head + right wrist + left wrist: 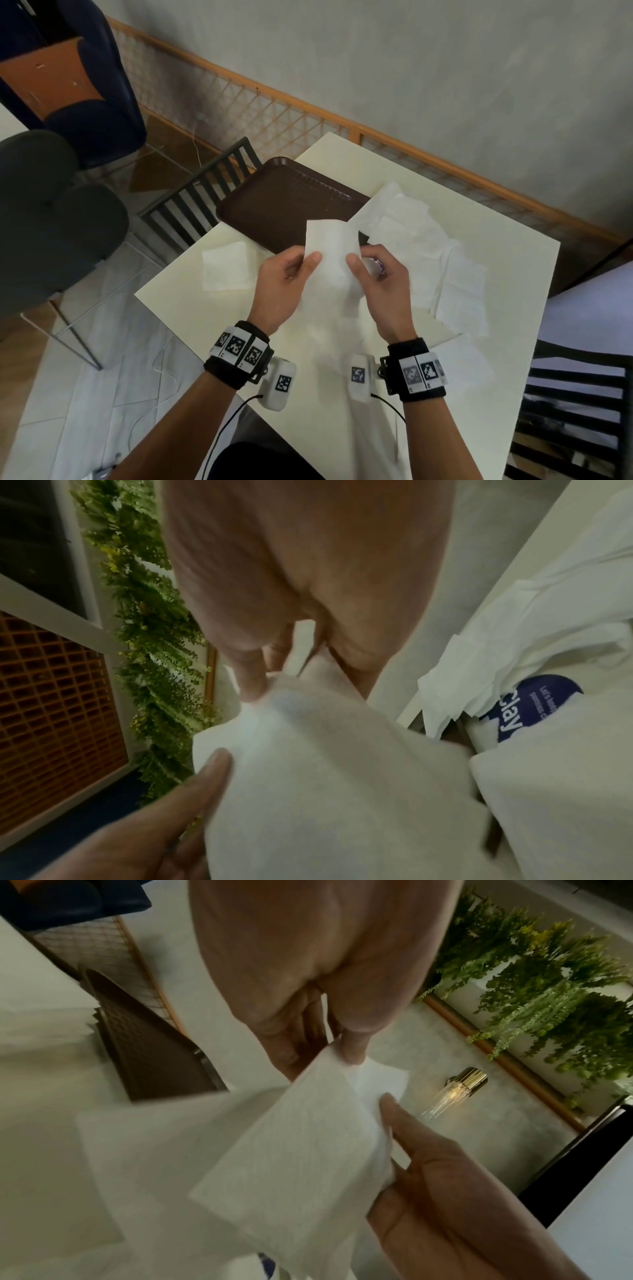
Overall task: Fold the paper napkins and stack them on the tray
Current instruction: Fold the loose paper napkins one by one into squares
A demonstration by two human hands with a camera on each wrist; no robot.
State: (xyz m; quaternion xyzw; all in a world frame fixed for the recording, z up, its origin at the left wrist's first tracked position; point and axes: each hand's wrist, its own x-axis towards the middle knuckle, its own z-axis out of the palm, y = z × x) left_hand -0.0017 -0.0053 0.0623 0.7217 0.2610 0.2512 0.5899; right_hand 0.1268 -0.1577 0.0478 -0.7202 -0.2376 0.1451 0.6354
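Now white paper napkin [329, 253] held upright between left hand [286, 274] and right hand [378, 277], both pinching side edges; brown plastic tray [274, 202] lies beyond, bare.

Your forearms reached forward side by side, each wrist wrapped in a black band with square markers. You held both hands raised close together in front of you, palms turned toward each other. Your left hand [286, 274] had its thumb laid forward and the fingers curled behind in a pinch. Your right hand [378, 279] mirrored it, thumb pressed forward and fingers bent round behind. Both hands pinched the same napkin [330, 253] by its lower edge, thumbs nearly level and only a little apart
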